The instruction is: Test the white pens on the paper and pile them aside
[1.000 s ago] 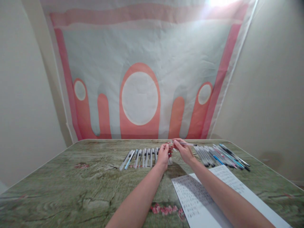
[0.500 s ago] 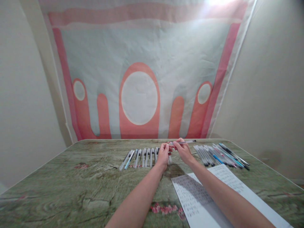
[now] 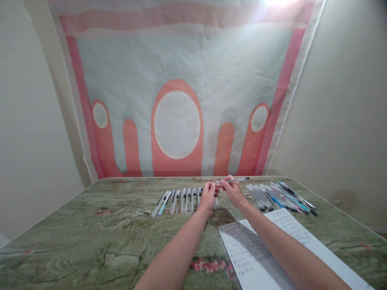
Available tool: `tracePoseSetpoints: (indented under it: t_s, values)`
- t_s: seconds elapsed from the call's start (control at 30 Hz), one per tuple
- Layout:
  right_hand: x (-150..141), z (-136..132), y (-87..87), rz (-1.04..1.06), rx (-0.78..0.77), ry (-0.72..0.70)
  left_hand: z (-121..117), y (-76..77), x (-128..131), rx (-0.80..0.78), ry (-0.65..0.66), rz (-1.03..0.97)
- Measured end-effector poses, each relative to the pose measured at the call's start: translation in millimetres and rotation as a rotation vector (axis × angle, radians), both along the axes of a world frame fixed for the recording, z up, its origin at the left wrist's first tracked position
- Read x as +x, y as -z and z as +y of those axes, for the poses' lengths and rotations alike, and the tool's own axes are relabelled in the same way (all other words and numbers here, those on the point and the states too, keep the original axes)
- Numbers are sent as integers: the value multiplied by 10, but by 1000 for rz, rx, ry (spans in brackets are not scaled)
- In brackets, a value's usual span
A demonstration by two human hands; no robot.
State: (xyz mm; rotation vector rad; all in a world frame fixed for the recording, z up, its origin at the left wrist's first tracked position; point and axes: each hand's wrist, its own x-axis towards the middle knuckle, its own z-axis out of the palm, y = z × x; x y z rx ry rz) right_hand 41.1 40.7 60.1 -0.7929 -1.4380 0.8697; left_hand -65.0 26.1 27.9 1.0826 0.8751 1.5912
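Observation:
My left hand [image 3: 208, 196] is closed, its thumb and fingers pinching one end of a slim pen [image 3: 232, 181] above the table. The pen lies almost level between my hands, and my right hand [image 3: 232, 191] is closed around its other part. Beyond my right knuckles, a clear pen barrel with a dark end [image 3: 243, 179] sticks out to the right; whether it is held or lying on the table I cannot tell. A row of clear pens [image 3: 184, 200] lies left of my left hand, partly hidden by it.
To the right lies a bunch of pens [image 3: 279, 197], mostly clear with some blue and black. A handwritten sheet of paper [image 3: 290, 231] lies under my right forearm. The wood-patterned table [image 3: 99, 241] ends at a patterned hanging cloth [image 3: 178, 169].
The dark-ended barrel at my right hand has shifted slightly up and away, and a thin dark length now shows between my hands. In the last half second, hardly anything has moved.

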Motion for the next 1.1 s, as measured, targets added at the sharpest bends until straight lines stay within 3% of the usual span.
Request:
tracePoseSetpoints:
  t_s: [0.77,0.93,1.03,1.1]
  values:
    - [24,55,56,-56,10,21,9,7,-25,-20,19,63]
    - [39,120,66,42,-32,-27,33,26,3,-50,5,31]
    - [120,216,157,34,-4,-23,69,45,0,-97,-59,11]
    - [194,304,283,-116,72,5,94,63,-20,-122,-112,-5]
